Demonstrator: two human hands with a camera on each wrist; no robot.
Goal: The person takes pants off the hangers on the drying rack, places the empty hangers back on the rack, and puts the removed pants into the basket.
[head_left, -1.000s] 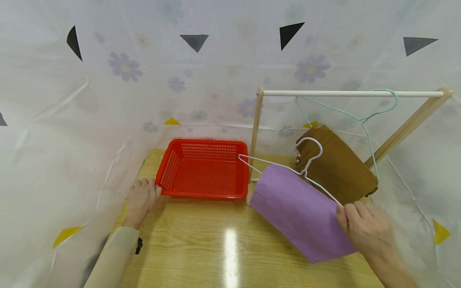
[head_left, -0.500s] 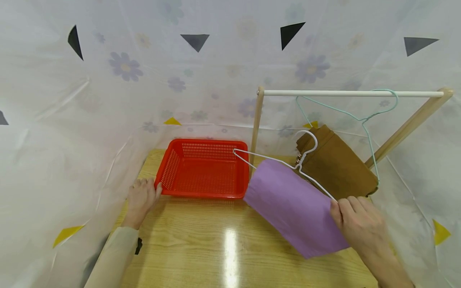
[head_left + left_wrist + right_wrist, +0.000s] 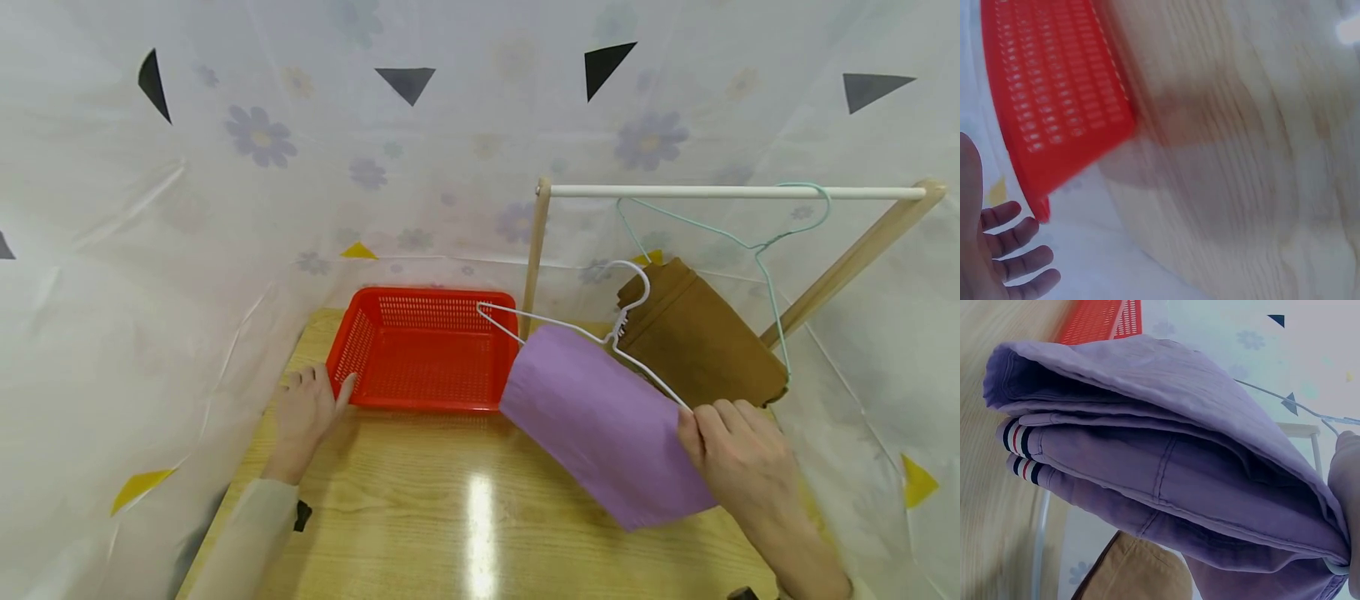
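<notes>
My right hand (image 3: 742, 454) grips the right end of a white clothes hanger (image 3: 566, 319) and the cloth there. Folded purple trousers (image 3: 607, 425) hang over the hanger, raised above the table and tilted down to the right. In the right wrist view, the trousers (image 3: 1110, 450) show layered folds and striped bands at the leg ends. Over at the left, my left hand (image 3: 303, 412) lies by the near left corner of a red plastic basket (image 3: 420, 407), thumb spread from the fingers. The left wrist view has the loosely bent fingers (image 3: 1022, 256) just below the basket's rim corner.
A rack with a white rail (image 3: 675, 192) and wooden posts stands at the back right. From it hangs a mint-green hanger (image 3: 767, 275) with a folded brown garment (image 3: 697, 342). The wooden table (image 3: 397, 508) runs up to a patterned sheet (image 3: 450, 167) behind.
My right hand has carried the hanger and purple trousers left and slightly up. My left hand has loosened from the basket's corner, its thumb now spread away.
</notes>
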